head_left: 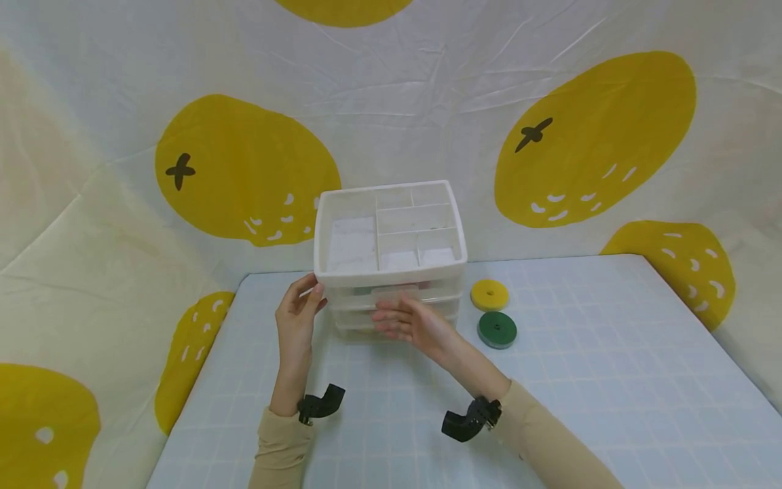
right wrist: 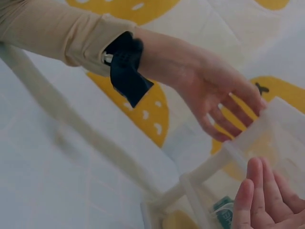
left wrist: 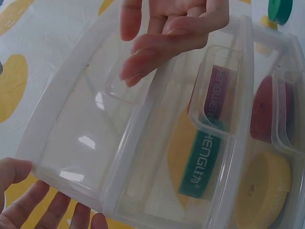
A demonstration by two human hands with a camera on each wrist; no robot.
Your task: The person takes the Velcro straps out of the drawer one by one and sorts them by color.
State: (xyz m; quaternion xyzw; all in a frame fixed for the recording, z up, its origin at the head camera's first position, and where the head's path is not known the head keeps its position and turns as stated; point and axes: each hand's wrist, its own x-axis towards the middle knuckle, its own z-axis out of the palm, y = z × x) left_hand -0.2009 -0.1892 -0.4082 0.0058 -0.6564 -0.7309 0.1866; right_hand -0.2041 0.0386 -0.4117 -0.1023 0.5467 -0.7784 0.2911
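Note:
A white plastic drawer organizer stands at the table's back, with a divided tray on top and clear drawers below. My left hand touches its left front corner, thumb at the front and fingers spread along the side. My right hand is held in front of the drawers, fingers extended and holding nothing. Through the clear fronts in the left wrist view I see a purple box and a green box with white lettering. Beside them, in another drawer, sit a red disc and a yellow disc.
Right of the organizer, a yellow round disc and a green round disc lie on the pale checked table. Behind hangs a white cloth printed with yellow fruit shapes.

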